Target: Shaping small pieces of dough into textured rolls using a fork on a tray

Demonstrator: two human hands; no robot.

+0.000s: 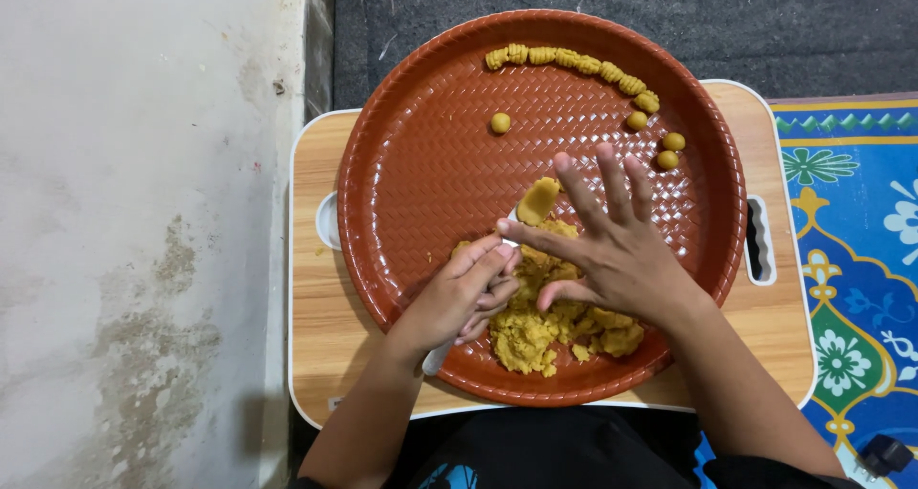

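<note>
Two hands work over the brown woven-pattern tray [402,164]: left hand [466,293] grips a white utensil [435,358], right hand [612,250] spread, thumb on a flattened dough piece [537,200] beside the dough mound [550,322]. Looks soft, crumbly, light; best pinched gently at its edges.

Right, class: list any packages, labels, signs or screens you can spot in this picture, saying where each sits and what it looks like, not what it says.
None in view: no package, label, sign or screen.
Only unmarked things show: a round brown woven-pattern tray on a wooden lap table, yellow dough under both hands, and a blue patterned mat at the right.
</note>
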